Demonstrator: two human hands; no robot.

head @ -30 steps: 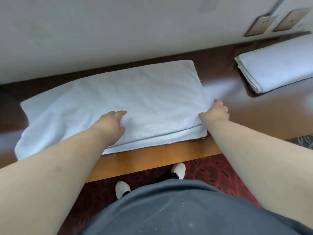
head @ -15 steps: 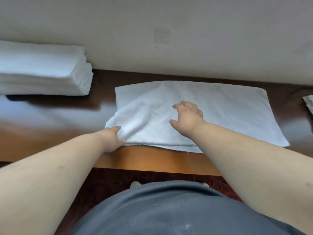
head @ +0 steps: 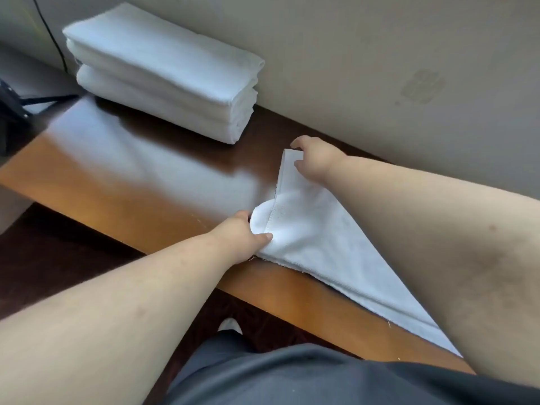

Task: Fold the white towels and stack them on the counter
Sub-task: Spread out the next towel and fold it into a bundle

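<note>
A partly folded white towel (head: pixel 315 238) lies flat on the brown wooden counter (head: pixel 140 182), its near edge along the counter's front. My left hand (head: pixel 242 238) pinches the towel's near left corner, which bulges up. At the far left corner my right hand (head: pixel 315 162) grips the towel's edge. My right forearm hides most of the towel's right part. A stack of folded white towels (head: pixel 163 71) stands at the back left against the wall.
The beige wall (head: pixel 380 54) runs right behind the counter. A dark object (head: pixel 8 118) with a black cable sits at the far left end. Below the counter's front edge I see dark red carpet (head: pixel 58 258) and a white shoe (head: pixel 230 325).
My view has swung left, bringing the stack closer in. My right hand moved from the towel's middle to its far left corner. My left hand keeps the near left corner, lifted a little.
</note>
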